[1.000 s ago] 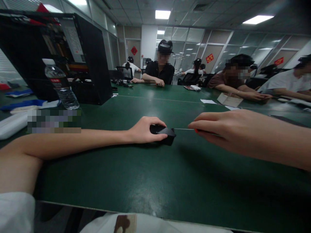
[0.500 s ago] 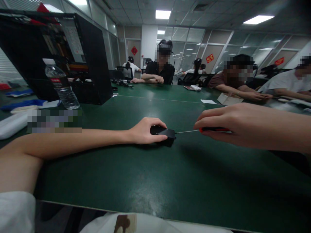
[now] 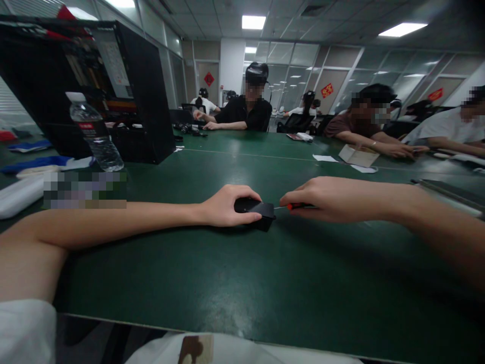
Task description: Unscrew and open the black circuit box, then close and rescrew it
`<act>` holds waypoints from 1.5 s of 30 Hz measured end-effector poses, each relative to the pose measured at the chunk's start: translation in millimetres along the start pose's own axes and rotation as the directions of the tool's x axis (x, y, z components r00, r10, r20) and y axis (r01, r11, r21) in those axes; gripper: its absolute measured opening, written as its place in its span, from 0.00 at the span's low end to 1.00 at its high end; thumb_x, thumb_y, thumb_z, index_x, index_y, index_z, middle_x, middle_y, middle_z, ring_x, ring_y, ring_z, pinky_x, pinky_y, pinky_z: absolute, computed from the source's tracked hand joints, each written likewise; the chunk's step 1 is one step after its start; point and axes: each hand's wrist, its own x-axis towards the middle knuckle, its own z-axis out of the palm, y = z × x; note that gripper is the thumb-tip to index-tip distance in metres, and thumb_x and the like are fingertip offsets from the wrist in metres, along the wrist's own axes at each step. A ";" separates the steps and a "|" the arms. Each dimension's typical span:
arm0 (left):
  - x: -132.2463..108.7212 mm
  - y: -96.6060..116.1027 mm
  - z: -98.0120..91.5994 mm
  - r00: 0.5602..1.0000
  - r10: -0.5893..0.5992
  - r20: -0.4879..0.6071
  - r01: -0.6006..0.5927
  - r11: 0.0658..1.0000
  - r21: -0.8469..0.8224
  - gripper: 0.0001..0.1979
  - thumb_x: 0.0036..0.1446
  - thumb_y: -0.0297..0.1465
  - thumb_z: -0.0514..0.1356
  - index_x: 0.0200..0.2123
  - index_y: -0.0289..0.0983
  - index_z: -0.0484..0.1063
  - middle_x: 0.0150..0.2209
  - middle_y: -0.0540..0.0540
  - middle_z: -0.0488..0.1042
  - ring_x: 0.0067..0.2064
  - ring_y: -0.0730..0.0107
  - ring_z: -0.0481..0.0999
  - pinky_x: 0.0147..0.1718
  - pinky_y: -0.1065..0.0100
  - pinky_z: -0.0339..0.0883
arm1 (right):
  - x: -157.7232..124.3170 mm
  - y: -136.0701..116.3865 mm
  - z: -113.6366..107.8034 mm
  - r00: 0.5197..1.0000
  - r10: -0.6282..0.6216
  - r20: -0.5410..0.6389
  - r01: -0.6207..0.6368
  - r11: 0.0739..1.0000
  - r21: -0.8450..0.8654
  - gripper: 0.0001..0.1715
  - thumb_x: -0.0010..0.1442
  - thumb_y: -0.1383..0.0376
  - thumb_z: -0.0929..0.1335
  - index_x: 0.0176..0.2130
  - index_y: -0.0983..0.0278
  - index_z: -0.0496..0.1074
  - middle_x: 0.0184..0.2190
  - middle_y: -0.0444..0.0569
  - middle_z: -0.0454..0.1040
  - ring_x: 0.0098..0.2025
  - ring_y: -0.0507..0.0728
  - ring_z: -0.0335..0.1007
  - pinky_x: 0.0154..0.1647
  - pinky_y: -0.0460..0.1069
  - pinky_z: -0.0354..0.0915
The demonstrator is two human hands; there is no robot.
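Note:
My left hand (image 3: 229, 206) is closed round a small black box-shaped block (image 3: 263, 215) on the green table, thumb on the near side and fingers over the top. My right hand (image 3: 314, 198) grips a screwdriver (image 3: 291, 206) with a red and black handle. Its thin metal shaft points left and meets the right end of the block. Only a short stretch of shaft shows between block and handle; whether the tip is inside the block I cannot tell. My palm and fingers cover most of the handle.
A large open-sided black computer case (image 3: 144, 96) stands at the left behind a water bottle (image 3: 96, 131). A white box (image 3: 358, 155) and paper (image 3: 325, 158) lie farther back at right. Co-workers (image 3: 252, 108) sit round the table. A dark flat object (image 3: 450, 194) lies at far right.
My right hand has moved left towards the block with the screwdriver, and less of the shaft shows. My left hand and the block stay nearly still. The co-worker opposite has shifted their hands.

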 end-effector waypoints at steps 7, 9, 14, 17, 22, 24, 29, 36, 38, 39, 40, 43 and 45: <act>-1.0 -2.2 0.5 1.000 0.009 0.000 -0.009 1.000 -0.011 0.20 0.58 0.41 0.67 0.48 0.34 0.78 0.45 0.41 0.80 0.45 0.62 0.79 0.45 0.66 0.69 | -3.0 19.1 -11.3 0.992 0.041 0.123 -0.054 0.993 0.104 0.17 0.68 0.60 0.61 0.46 0.60 0.77 0.41 0.50 0.78 0.39 0.58 0.74 0.38 0.50 0.65; -1.3 -3.3 0.7 1.000 0.020 -0.005 -0.020 1.000 -0.013 0.20 0.59 0.41 0.67 0.49 0.33 0.77 0.46 0.41 0.80 0.45 0.62 0.79 0.46 0.66 0.69 | -3.8 23.3 -10.1 0.995 0.022 0.098 -0.029 0.997 0.075 0.17 0.68 0.62 0.61 0.47 0.61 0.77 0.42 0.51 0.77 0.41 0.58 0.74 0.41 0.51 0.65; -0.8 -3.7 0.9 1.000 0.028 -0.003 -0.028 0.999 -0.022 0.20 0.59 0.41 0.67 0.49 0.34 0.77 0.46 0.41 0.80 0.46 0.62 0.79 0.46 0.65 0.69 | 9.5 25.5 8.5 0.997 -0.042 0.059 0.042 0.999 0.002 0.18 0.69 0.68 0.59 0.48 0.65 0.77 0.42 0.54 0.77 0.41 0.58 0.74 0.42 0.52 0.65; -0.5 -3.0 0.8 1.000 0.029 -0.004 -0.030 0.999 -0.020 0.20 0.59 0.41 0.67 0.49 0.33 0.77 0.46 0.41 0.80 0.46 0.62 0.79 0.46 0.65 0.69 | 18.9 25.2 20.8 0.996 -0.074 0.053 0.079 0.992 -0.102 0.18 0.67 0.72 0.59 0.44 0.66 0.77 0.39 0.54 0.77 0.40 0.59 0.74 0.47 0.55 0.66; -0.7 -1.8 0.4 1.000 0.013 0.000 -0.013 1.000 -0.018 0.19 0.58 0.41 0.67 0.48 0.34 0.78 0.46 0.41 0.81 0.46 0.61 0.79 0.47 0.64 0.69 | 19.6 33.4 28.1 0.992 -0.128 -0.014 0.124 0.977 -0.173 0.19 0.66 0.74 0.59 0.46 0.65 0.76 0.44 0.55 0.77 0.46 0.60 0.74 0.56 0.60 0.63; -0.6 -1.6 0.4 1.000 0.012 0.000 -0.012 1.000 -0.021 0.19 0.58 0.40 0.67 0.48 0.34 0.78 0.46 0.41 0.81 0.45 0.61 0.79 0.46 0.64 0.69 | 18.4 37.0 29.3 0.990 -0.134 -0.044 0.123 0.975 -0.187 0.19 0.67 0.73 0.59 0.47 0.65 0.76 0.45 0.55 0.77 0.47 0.61 0.73 0.57 0.62 0.62; -0.2 -1.1 0.1 1.000 0.026 0.001 -0.026 1.000 -0.018 0.19 0.58 0.40 0.67 0.49 0.34 0.77 0.46 0.40 0.80 0.46 0.61 0.79 0.47 0.64 0.69 | 24.8 31.2 41.7 0.995 -0.095 0.018 0.097 0.982 -0.162 0.18 0.66 0.74 0.60 0.46 0.67 0.75 0.45 0.57 0.76 0.46 0.60 0.73 0.51 0.56 0.66; -1.0 -2.2 0.9 1.000 0.018 -0.006 -0.018 1.000 -0.011 0.20 0.58 0.40 0.67 0.49 0.34 0.77 0.47 0.40 0.80 0.47 0.60 0.79 0.48 0.63 0.69 | 30.5 20.8 53.0 0.997 -0.073 0.010 0.074 0.979 -0.189 0.16 0.65 0.75 0.61 0.46 0.68 0.75 0.41 0.56 0.76 0.40 0.58 0.74 0.42 0.51 0.66; -1.3 -3.0 1.3 1.000 0.018 -0.005 -0.018 1.000 -0.010 0.20 0.58 0.40 0.67 0.49 0.34 0.76 0.47 0.41 0.80 0.47 0.60 0.79 0.48 0.63 0.69 | 28.1 22.5 50.1 0.998 -0.068 0.019 0.070 0.978 -0.194 0.14 0.66 0.73 0.62 0.46 0.67 0.75 0.40 0.56 0.77 0.40 0.59 0.75 0.40 0.51 0.65; -1.3 -3.3 1.4 1.000 0.018 -0.004 -0.018 1.000 -0.009 0.20 0.58 0.40 0.67 0.50 0.34 0.76 0.47 0.41 0.80 0.47 0.60 0.79 0.48 0.63 0.69 | 26.7 23.5 48.3 0.998 -0.062 0.023 0.065 0.979 -0.193 0.13 0.67 0.71 0.63 0.46 0.67 0.75 0.40 0.56 0.77 0.40 0.59 0.75 0.40 0.51 0.65; -1.3 -3.4 1.4 1.000 0.019 -0.003 -0.019 1.000 -0.008 0.21 0.58 0.40 0.67 0.50 0.34 0.76 0.48 0.41 0.80 0.48 0.60 0.79 0.49 0.63 0.69 | 25.4 24.3 46.4 0.998 -0.053 0.030 0.058 0.980 -0.191 0.13 0.67 0.69 0.63 0.47 0.66 0.75 0.41 0.55 0.78 0.40 0.59 0.76 0.39 0.51 0.65; -0.9 -3.3 1.1 1.000 0.027 -0.006 -0.027 1.000 -0.006 0.21 0.58 0.40 0.67 0.50 0.34 0.76 0.48 0.40 0.80 0.48 0.60 0.79 0.49 0.64 0.69 | 22.4 24.5 40.4 0.998 -0.021 0.056 0.031 0.980 -0.194 0.14 0.69 0.63 0.64 0.50 0.64 0.74 0.42 0.54 0.78 0.40 0.60 0.77 0.36 0.50 0.63; -0.6 -3.0 0.7 1.000 0.031 -0.008 -0.031 0.999 -0.009 0.21 0.58 0.40 0.67 0.50 0.33 0.76 0.48 0.40 0.80 0.48 0.60 0.79 0.49 0.64 0.69 | 21.2 22.6 36.0 0.998 -0.006 0.061 0.018 0.979 -0.202 0.15 0.70 0.61 0.64 0.51 0.63 0.74 0.42 0.54 0.78 0.40 0.60 0.77 0.35 0.49 0.62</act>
